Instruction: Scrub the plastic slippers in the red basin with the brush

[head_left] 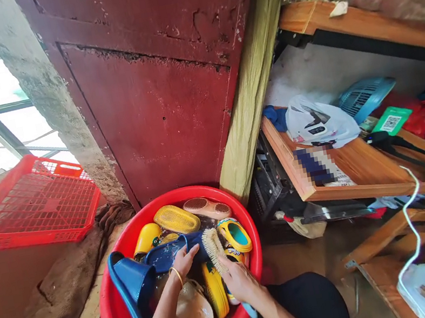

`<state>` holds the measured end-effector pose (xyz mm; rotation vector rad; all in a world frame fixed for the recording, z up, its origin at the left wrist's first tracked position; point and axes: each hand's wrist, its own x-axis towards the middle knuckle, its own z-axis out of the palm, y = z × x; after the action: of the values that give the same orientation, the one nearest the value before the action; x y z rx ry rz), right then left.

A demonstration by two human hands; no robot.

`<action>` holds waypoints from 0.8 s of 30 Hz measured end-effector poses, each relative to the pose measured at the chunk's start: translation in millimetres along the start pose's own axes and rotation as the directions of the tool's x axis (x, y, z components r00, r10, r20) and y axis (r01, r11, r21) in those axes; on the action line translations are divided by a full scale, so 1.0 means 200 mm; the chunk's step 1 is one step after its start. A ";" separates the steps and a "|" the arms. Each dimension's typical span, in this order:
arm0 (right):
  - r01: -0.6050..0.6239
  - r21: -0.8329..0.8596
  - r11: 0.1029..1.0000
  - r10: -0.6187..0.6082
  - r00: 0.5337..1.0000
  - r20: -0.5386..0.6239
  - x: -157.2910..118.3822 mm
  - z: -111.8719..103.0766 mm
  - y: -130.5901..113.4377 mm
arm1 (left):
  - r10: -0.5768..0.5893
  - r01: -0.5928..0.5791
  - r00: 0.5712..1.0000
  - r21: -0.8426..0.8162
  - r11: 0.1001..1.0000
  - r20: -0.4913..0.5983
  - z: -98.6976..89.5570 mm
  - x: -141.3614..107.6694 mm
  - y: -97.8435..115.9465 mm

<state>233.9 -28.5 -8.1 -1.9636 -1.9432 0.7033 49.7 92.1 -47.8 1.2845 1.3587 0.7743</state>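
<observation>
A red basin (pixel 109 308) holds water and several shoes. My left hand (pixel 184 264), with a gold bangle at the wrist, grips the near edge of a navy blue slipper (pixel 163 255); some of its fingers are hidden. My right hand (pixel 242 280) is closed around a scrub brush (pixel 212 246), whose pale bristles are up against the right part of that slipper. Another blue slipper (pixel 131 272) leans at the basin's left side. Around them lie a beige clog (pixel 194 313), a yellow shoe with a turquoise inside (pixel 234 234), a yellow sole (pixel 176 219) and a pinkish sole (pixel 207 208).
Behind the basin stands a dark red door (pixel 164 118). A red plastic crate (pixel 40 206) is at the left, above a brown cloth (pixel 69 294). On the right, a wooden shelf (pixel 361 160) carries a white plastic bag (pixel 319 123). A white cable (pixel 408 223) hangs from it.
</observation>
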 end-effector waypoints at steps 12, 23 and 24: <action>0.051 0.415 0.908 0.032 0.981 -0.192 -0.07 0.06 0.12 | -0.056 0.022 0.994 -0.333 0.943 -0.093 -0.23 -0.02 0.43; 0.232 0.532 0.814 -0.051 0.942 -0.333 -0.08 0.14 0.16 | -0.170 0.007 0.984 -0.939 0.344 -0.056 -0.37 -0.15 0.73; 0.234 0.540 0.808 -0.043 0.938 -0.343 -0.08 0.15 0.17 | -0.154 -0.009 0.986 -0.939 0.345 -0.066 -0.38 -0.14 0.73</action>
<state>246.4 -49.7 -49.4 -1.4345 -1.4385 0.7670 13.7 111.5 114.3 0.1964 0.7569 1.3397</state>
